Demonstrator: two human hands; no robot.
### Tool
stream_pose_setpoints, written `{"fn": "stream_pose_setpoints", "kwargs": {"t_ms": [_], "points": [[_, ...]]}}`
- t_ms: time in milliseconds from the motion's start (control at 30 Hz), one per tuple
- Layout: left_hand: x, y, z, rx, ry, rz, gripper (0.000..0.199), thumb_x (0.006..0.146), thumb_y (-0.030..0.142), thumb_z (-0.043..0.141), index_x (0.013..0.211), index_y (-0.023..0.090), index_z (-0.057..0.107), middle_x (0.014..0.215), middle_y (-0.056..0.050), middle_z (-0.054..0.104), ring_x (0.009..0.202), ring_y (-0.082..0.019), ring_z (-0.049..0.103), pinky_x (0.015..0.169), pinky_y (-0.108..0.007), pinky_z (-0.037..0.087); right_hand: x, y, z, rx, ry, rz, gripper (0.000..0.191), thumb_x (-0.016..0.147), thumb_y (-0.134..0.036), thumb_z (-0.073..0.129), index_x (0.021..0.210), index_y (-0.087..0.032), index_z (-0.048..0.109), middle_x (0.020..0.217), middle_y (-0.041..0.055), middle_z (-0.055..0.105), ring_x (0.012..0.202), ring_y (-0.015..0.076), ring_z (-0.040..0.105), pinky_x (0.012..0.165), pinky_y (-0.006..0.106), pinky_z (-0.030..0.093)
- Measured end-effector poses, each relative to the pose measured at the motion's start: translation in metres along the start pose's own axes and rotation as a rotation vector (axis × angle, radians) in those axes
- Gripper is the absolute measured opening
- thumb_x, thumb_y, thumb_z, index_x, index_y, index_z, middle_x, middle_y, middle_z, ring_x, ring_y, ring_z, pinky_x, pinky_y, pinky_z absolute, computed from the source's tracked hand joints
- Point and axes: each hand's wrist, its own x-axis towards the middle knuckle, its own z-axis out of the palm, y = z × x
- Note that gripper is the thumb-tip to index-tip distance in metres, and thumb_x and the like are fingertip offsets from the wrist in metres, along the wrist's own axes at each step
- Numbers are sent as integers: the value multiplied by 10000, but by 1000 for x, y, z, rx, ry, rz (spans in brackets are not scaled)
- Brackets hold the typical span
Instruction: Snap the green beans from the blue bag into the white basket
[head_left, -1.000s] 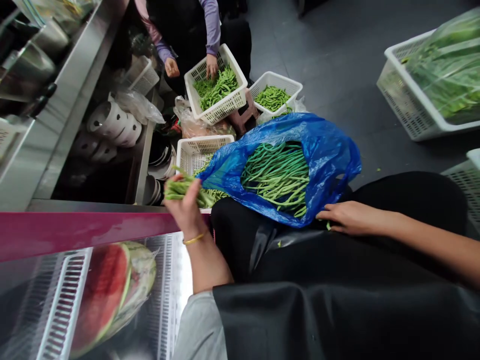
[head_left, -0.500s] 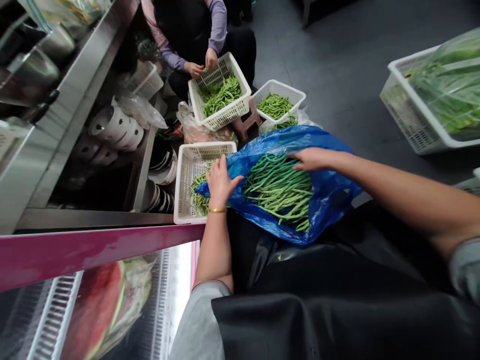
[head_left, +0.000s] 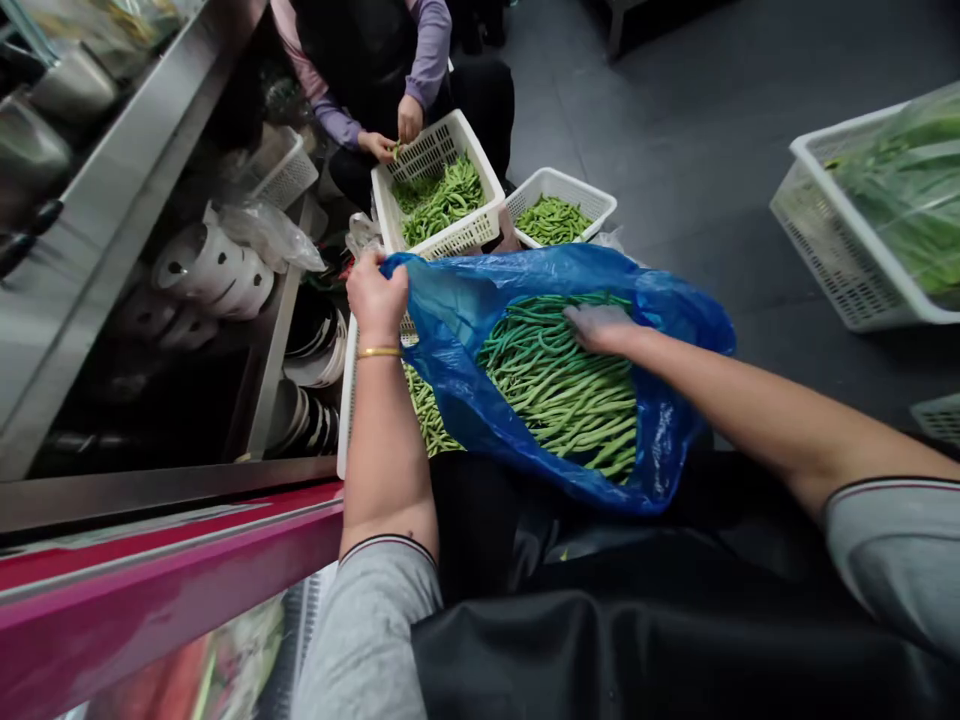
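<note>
A blue plastic bag (head_left: 457, 320) lies open across my lap, with many long green beans (head_left: 562, 390) inside. My left hand (head_left: 377, 298), with a gold bracelet at the wrist, is closed on the bag's upper left edge. Inside the bag, my right hand (head_left: 600, 328) rests on the beans near their darker ends; its fingertips are partly hidden among them, so its grip is unclear. Under my left forearm and the bag's left side is a white basket (head_left: 346, 400) holding cut beans (head_left: 429, 415).
Across from me, a person's hands (head_left: 394, 132) work over a white basket (head_left: 487, 220) of bean pieces. A smaller basket (head_left: 600, 205) of beans stands beside it. Shelving (head_left: 281, 340) with crockery is at left; a crate (head_left: 844, 225) of bagged greens stands right.
My left hand has moved up and left, pulling the bag's edge over the near basket. My right hand has shifted slightly left and down onto the beans. The bag's mouth is wider.
</note>
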Motion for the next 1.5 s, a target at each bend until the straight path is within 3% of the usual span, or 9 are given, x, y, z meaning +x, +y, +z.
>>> {"fn": "stream_pose_setpoints", "kwargs": {"t_ms": [167,333,433,533,733,867,1233,1400,1500], "points": [[-109,63,-42,-356,135,-23,344,828,257,589,1158,162,570,1079,-55,587,981,-170,569,852,-300,454,-49,-23,16,-122,25,-177,291,922,-193,367,1013,-81,620,973,186,644,764,232,621,579,297,363],[-238,100,-8,-887,-819,-370,431,868,527,482,813,135,653,594,-16,580,522,-105,522,498,-229,393,-134,-52,33,-19,463,-520,248,938,-209,412,986,-135,644,783,87,636,660,163,588,564,263,401],[-273,101,28,-1066,-973,-681,498,761,610,582,702,116,611,490,31,469,385,-49,363,375,-202,228,-168,-68,44,162,573,-649,230,930,-176,437,1042,-169,637,851,85,665,740,166,616,656,271,474],[-284,104,38,-1236,-973,-792,455,627,528,752,727,101,632,497,53,464,367,-14,315,365,-182,197,-188,-71,41,410,496,-668,242,927,-189,435,1077,-201,624,979,92,686,898,190,642,777,315,513],[-288,126,22,-1503,-741,-905,449,574,429,820,851,108,671,713,-27,651,550,-78,577,546,-217,481,-220,-53,13,989,100,49,343,882,-463,491,974,-173,650,712,27,635,524,131,571,481,253,458],[-289,136,15,-1564,-646,-921,388,612,377,812,848,105,668,715,-23,653,549,-64,579,557,-204,490,-240,-58,14,1163,-196,66,413,801,-544,555,827,-147,669,555,-8,543,441,98,483,410,216,360],[-306,145,0,-1636,-661,-895,343,655,343,797,863,105,664,753,-37,676,576,-80,612,585,-208,521,-256,-75,22,955,168,-106,380,826,-447,571,557,-179,547,515,-9,488,496,101,441,502,236,369],[-317,152,1,-1765,-684,-1008,257,723,331,749,815,122,633,659,-21,642,611,-98,630,622,-208,508,-277,-79,-12,1430,450,-56,337,881,-417,514,634,-191,555,547,-3,520,499,125,502,476,250,394],[-314,143,-3,-1684,-799,-889,314,721,405,737,787,126,610,664,-20,634,540,-87,584,555,-210,469,-290,-62,-26,1279,110,-240,293,826,-405,606,647,-175,634,608,27,601,574,147,580,544,265,446]]}}
